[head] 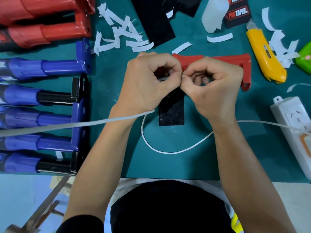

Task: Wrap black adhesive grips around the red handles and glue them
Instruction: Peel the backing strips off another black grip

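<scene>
Just below the red handle (230, 60), left hand (148, 81) and right hand (212, 86), fingers curled, pinch the black grip sheet (171, 113) at its top, probably peeling backing; wrapping next needs square alignment.

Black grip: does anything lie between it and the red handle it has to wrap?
Nothing visible does. The black grip reaches the red handle, where the left hand and right hand pinch its far edge, hiding the joint itself. The white cable loops nearer the person, off the grip.
</scene>
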A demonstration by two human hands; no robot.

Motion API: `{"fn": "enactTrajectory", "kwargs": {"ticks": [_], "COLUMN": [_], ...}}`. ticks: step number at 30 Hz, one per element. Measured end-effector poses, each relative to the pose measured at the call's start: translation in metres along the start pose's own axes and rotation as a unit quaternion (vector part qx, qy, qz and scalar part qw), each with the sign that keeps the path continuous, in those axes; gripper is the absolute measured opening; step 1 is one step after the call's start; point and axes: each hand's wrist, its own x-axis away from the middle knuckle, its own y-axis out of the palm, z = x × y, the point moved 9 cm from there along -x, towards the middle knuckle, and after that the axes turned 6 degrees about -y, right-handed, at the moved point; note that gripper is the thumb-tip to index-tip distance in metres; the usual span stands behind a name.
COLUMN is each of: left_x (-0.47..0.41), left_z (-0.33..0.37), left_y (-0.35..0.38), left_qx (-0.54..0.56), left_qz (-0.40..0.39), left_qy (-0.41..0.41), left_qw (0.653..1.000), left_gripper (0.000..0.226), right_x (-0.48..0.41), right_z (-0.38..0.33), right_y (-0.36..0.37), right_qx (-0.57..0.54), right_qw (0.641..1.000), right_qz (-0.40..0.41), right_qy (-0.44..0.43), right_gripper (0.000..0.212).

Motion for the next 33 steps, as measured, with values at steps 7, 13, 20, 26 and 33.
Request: {"fn": "enactTrajectory", "kwargs": {"ticks": [7,13,20,26,33], "left_x": [-0.001,0.0,0.004,0.004,0.001], "left_z": [-0.002,0.0,0.006,0.005,-0.001], "left_y": [0.005,0.002,0.007,0.009,0.001], "left_qx": [-0.002,-0.032,-0.084,-0.09,-0.004], "left_qz": [-0.062,-0.078,-0.1,-0.107,-0.083], "left_qy": [-0.006,0.022,0.065,0.072,0.026], "left_qw": [0.998,0.996,0.989,0.988,0.996], "left_gripper": [0.009,0.01,0.009,0.009,0.013], "right_x": [0.002,0.0,-0.001,0.002,0.005], "right_z": [-0.015,-0.018,-0.022,-0.031,-0.025], "right_y": [-0.001,0.005,0.008,0.009,-0.001], "right_qx": [0.073,0.08,0.08,0.127,0.087], "right_qw": [0.994,0.992,0.988,0.975,0.991], "right_qz": [0.001,-0.012,-0.027,-0.032,-0.033], "right_qy": [-0.079,-0.1,-0.129,-0.178,-0.093], "right_gripper": [0.01,0.01,0.012,0.013,0.013]}}
